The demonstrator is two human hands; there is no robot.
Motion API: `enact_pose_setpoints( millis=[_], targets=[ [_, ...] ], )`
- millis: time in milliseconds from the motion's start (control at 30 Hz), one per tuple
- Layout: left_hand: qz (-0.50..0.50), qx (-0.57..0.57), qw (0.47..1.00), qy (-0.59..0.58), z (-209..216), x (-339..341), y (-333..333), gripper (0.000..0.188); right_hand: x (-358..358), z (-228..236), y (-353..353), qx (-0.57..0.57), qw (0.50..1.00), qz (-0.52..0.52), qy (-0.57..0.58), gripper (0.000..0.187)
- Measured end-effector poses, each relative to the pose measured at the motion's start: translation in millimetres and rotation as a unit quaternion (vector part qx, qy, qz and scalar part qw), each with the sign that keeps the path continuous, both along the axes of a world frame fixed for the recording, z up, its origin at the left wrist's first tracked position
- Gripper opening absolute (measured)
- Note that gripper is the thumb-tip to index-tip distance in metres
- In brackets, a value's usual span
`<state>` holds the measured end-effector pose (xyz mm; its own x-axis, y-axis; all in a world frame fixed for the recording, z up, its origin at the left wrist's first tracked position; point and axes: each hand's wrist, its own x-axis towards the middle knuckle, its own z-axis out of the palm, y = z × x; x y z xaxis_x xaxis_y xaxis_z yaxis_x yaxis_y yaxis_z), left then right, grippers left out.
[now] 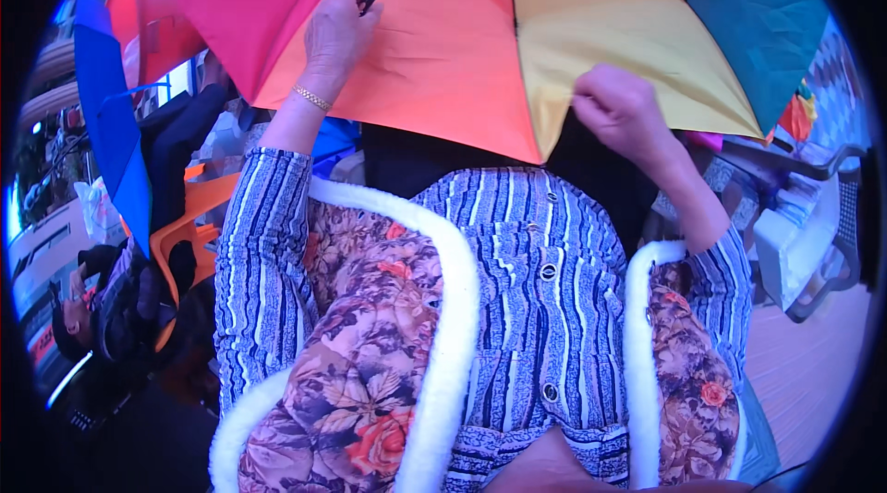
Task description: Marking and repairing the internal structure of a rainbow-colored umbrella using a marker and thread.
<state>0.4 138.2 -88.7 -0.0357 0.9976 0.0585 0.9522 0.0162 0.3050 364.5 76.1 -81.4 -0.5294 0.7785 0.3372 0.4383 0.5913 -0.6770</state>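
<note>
An open umbrella (434, 49) with pink, orange, yellow and green panels spreads in front of me, its near rim above my lap. Small dark pointed snips (370, 0) stick out from my left hand (337, 36), which is closed around them over the orange panel. A gold-coloured bracelet (311, 97) circles that wrist. My right hand (621, 109) is curled shut beside the yellow panel, close to the rim tip where orange and yellow meet. It is slightly blurred, and whatever its fingers may pinch is hidden.
A blue umbrella (113, 128) stands at the left, near an orange chair (189, 239) and a red-orange chair back (148, 22). Another person (78, 313) is at the far left. On the right, a white block-shaped object (796, 248) lies by a grey chair (836, 165).
</note>
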Motion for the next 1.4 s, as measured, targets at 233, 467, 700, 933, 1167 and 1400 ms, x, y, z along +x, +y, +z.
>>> enact_pose_setpoints(
  millis=[233, 467, 700, 933, 1167, 1400],
  targets=[
    [0.079, -0.041, 0.988, 0.125, 17, -17, -4, 0.05, 55, 61, -30, -0.233, 0.97, -0.064, 0.018, 0.005],
    [0.064, -0.056, 0.985, 0.149, 0, -2, -17, 0.051, 84, 47, -65, -0.499, 0.866, -0.037, 0.022, 0.008],
    [0.051, -0.191, 0.979, 0.039, 6, -19, 0, 0.042, 96, 20, -60, -0.543, 0.839, 0.042, -0.024, 0.007],
    [0.002, -0.167, 0.982, 0.086, 45, -13, -11, 0.031, 85, 43, -56, -0.559, 0.826, 0.048, -0.042, 0.012],
    [-0.091, -0.134, 0.976, 0.143, 67, -6, -42, 0.027, 84, 85, -76, -0.603, 0.797, 0.022, -0.025, 0.011],
    [-0.163, -0.229, 0.939, 0.197, 56, 14, -32, 0.022, 110, 74, -78, -0.65, 0.756, 0.033, -0.077, 0.012]
  ],
)
